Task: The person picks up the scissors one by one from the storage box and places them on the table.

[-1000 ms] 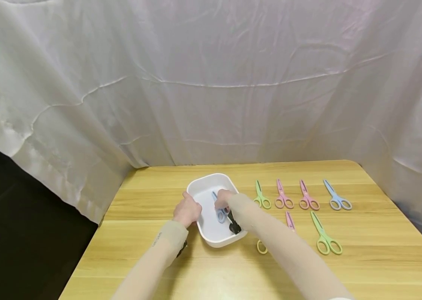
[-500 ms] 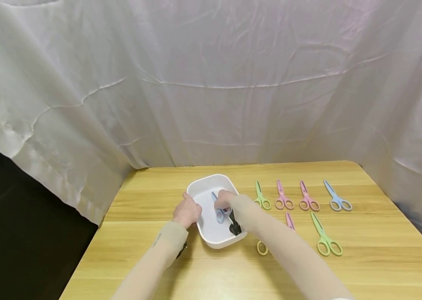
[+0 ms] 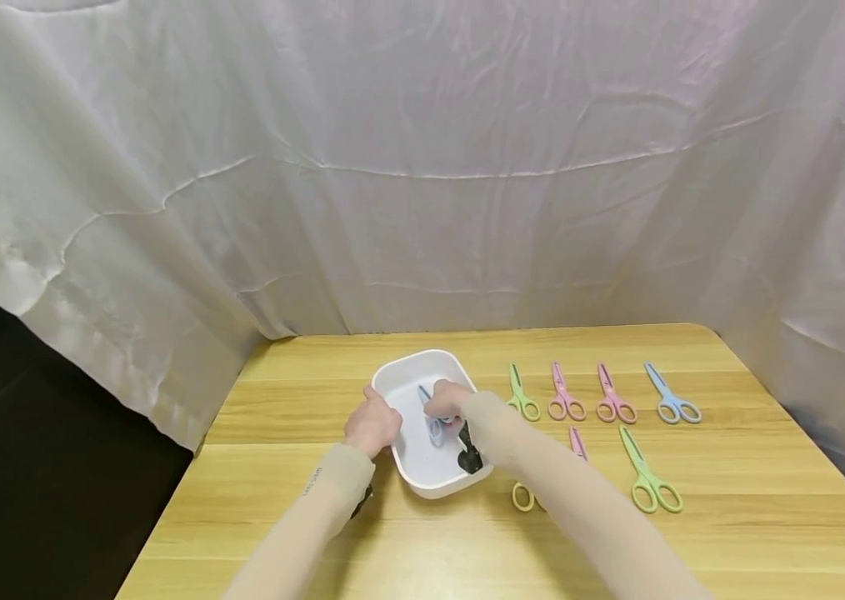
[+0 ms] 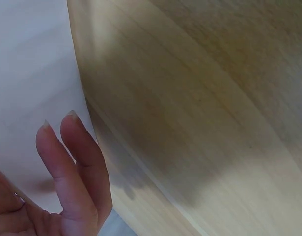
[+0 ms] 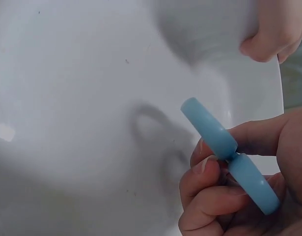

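Observation:
A white plastic bin (image 3: 413, 454) stands on the wooden table. My left hand (image 3: 373, 423) grips its left rim, and in the left wrist view two fingers (image 4: 74, 182) lie against the outer wall. Inside the bin, my right hand (image 3: 448, 400) holds a pair of light blue scissors (image 3: 435, 432) by the handles. The right wrist view shows the scissors' handle loops (image 5: 209, 129) edge-on between thumb and fingers, over the bin floor with a shadow beneath. The blades are hidden there but partly show in the head view.
Right of the bin lie green scissors (image 3: 518, 387), pink scissors (image 3: 561, 387), more pink scissors (image 3: 608, 388) and blue scissors (image 3: 664, 388). Nearer lie pink scissors (image 3: 577, 443), green scissors (image 3: 644, 479) and a yellow handle loop (image 3: 522, 497), partly behind the right forearm. Grey curtains (image 3: 422, 233) hang behind.
The right hand and the blue scissors have shifted slightly left inside the bin. My left hand stays on the rim.

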A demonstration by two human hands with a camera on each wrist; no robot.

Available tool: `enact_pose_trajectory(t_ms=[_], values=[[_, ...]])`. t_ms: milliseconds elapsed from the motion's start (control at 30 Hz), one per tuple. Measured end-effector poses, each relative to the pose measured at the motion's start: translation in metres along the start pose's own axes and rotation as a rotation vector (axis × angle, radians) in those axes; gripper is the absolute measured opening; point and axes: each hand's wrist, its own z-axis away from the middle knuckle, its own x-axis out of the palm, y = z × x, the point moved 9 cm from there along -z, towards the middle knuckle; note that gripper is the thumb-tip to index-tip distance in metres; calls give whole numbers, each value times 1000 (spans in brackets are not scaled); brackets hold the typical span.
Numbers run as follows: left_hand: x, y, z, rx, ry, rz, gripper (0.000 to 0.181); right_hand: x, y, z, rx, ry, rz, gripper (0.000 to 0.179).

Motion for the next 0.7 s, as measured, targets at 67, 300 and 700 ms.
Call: enact_pose_trajectory(t_ms=[67, 300, 700], values=[[0, 0, 0, 3, -2, -5, 81, 0, 0, -1, 1, 2, -7, 6], [1, 1, -1, 5, -2, -19, 81, -1, -3, 1, -30, 10, -33, 6], [0, 0, 0, -7, -4, -21, 82, -4, -8, 5, -67, -10, -95, 8]])
